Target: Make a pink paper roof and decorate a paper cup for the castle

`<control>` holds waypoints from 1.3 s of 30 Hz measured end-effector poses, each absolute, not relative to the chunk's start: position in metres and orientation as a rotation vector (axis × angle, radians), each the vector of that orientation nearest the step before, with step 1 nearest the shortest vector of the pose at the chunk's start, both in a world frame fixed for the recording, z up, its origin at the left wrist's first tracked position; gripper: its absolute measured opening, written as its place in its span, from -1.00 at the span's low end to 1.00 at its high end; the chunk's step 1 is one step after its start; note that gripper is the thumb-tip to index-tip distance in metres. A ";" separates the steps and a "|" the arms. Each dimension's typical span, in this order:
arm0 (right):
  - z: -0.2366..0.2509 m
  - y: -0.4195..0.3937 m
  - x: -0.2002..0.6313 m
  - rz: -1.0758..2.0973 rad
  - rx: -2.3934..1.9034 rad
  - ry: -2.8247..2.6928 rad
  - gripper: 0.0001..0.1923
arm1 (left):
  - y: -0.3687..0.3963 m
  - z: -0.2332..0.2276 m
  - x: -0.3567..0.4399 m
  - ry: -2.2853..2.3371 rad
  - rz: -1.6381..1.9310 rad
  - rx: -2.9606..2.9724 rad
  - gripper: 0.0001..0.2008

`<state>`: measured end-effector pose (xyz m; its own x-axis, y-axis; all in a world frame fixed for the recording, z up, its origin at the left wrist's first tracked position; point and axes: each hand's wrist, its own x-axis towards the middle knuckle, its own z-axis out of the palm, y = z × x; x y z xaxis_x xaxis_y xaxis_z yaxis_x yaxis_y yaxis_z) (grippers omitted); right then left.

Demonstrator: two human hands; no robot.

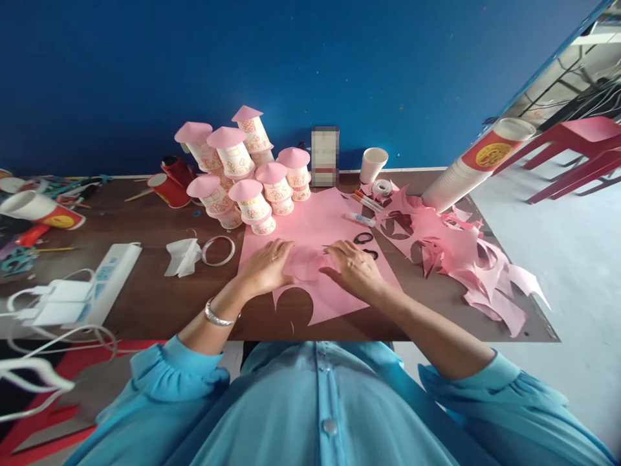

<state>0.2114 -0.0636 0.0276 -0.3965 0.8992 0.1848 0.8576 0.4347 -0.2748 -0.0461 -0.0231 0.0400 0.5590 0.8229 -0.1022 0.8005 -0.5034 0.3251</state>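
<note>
My left hand [268, 264] and my right hand [353, 266] rest on a cut pink paper circle [306, 262], fingers curled over its edges. The circle lies on a large pink paper sheet [315, 226] that has a round hole cut at its near edge. Black scissors [365, 241] lie just right of my right hand. A silver bracelet is on my left wrist.
Several paper cups with pink cone roofs [245, 175] are stacked at the back. Pink offcuts [466, 259], a long stack of paper cups [466, 171], a tape roll [381, 188] and markers [366, 202] lie right. A power strip [104, 278] with cables, a clear ring [218, 250] and crumpled tissue [182, 255] lie left.
</note>
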 end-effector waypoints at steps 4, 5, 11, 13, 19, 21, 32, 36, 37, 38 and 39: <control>0.024 -0.070 0.196 0.173 -1.587 -2.461 -0.60 | -0.021 0.041 -0.040 1.327 0.086 2.483 -0.30; 0.023 -0.070 0.195 0.167 -1.598 -2.466 -0.57 | -0.020 0.042 -0.038 1.325 0.081 2.482 -0.31; 0.015 -0.070 0.194 0.153 -1.601 -2.397 -0.52 | -0.011 0.041 -0.029 1.312 0.155 2.392 -0.32; 0.011 -0.070 0.195 0.176 -1.600 -2.368 -0.49 | -0.006 0.039 -0.028 1.301 0.215 2.295 -0.39; 0.006 -0.070 0.197 0.237 -1.587 -2.310 -0.46 | 0.003 0.031 -0.026 1.325 0.364 2.091 -0.57; 0.005 -0.069 0.197 0.240 -1.584 -2.293 -0.48 | 0.004 0.031 -0.025 1.286 0.371 2.083 -0.61; 0.006 -0.063 0.201 0.561 -1.487 -2.095 -0.93 | -0.009 0.038 -0.030 1.205 0.458 1.862 -0.60; 0.008 -0.053 0.209 0.910 -1.415 -1.770 -0.87 | -0.013 0.053 -0.030 1.052 0.577 1.533 -0.50; 0.010 -0.050 0.211 0.982 -1.391 -1.720 -0.83 | -0.013 0.058 -0.029 1.014 0.606 1.461 -0.50; 0.013 -0.047 0.214 1.034 -1.367 -1.689 -0.78 | -0.012 0.062 -0.028 0.997 0.634 1.416 -0.53; 0.017 -0.044 0.216 1.068 -1.345 -1.677 -0.76 | -0.010 0.066 -0.027 1.000 0.662 1.401 -0.56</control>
